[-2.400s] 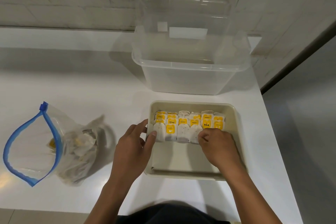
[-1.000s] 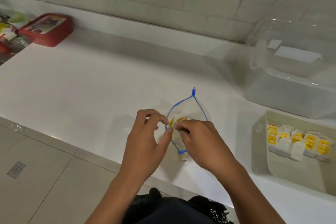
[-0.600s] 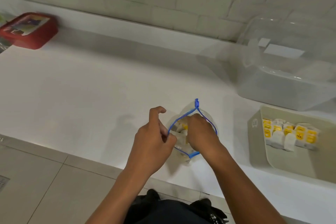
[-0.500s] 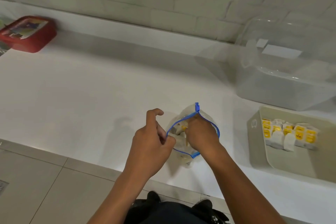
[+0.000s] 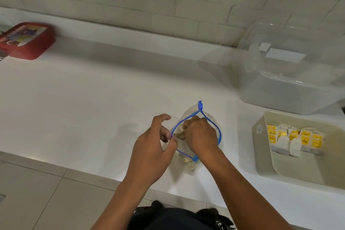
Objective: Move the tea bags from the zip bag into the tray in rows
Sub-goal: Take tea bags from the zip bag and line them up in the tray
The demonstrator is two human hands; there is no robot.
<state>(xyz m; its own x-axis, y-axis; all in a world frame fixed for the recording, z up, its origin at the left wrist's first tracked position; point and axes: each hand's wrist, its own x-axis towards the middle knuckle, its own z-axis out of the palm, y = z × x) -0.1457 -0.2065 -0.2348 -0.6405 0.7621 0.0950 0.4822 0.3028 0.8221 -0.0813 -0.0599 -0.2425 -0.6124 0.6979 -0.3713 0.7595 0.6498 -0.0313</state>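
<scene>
A clear zip bag (image 5: 211,120) with a blue zip rim stands open on the white counter, with tea bags inside. My left hand (image 5: 153,145) pinches the bag's left rim between thumb and fingers. My right hand (image 5: 200,133) reaches into the bag's mouth; its curled fingers are partly hidden inside, closed on a tea bag (image 5: 179,134) near the rim. To the right sits the beige tray (image 5: 261,157), with rows of tea bags with yellow tags (image 5: 295,138) along its far side.
A large clear plastic box (image 5: 291,80) stands behind the tray against the brick wall. A red container (image 5: 26,40) lies at the far left of the counter. The counter's front edge runs just below the bag, with tiled floor beneath.
Both hands left the tray and went to the zip bag. My left hand took the rim, and my right hand went into the bag, now deeper.
</scene>
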